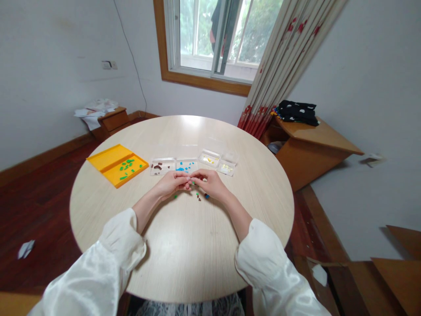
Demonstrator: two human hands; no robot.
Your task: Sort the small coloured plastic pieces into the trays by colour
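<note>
My left hand [173, 184] and my right hand [210, 182] meet fingertip to fingertip above the middle of the round table [184, 245]. Both are closed in a pinch. A small green piece [193, 183] shows at the fingertips of my right hand; the fingers cover most of what lies between the hands. Under and beside them are loose bits: a green piece [175, 196], another green bit [197, 193], brown bits [199, 199] and a dark and blue piece [207, 196] by my right palm.
Beyond my hands stand clear boxes with brown pieces [158, 166], blue pieces [184, 166], yellow pieces [210, 159] and pale pieces [226, 167]. An open orange case [112, 171] with green pieces lies left. A curtain [279, 57] and wooden cabinet [315, 140] are at right.
</note>
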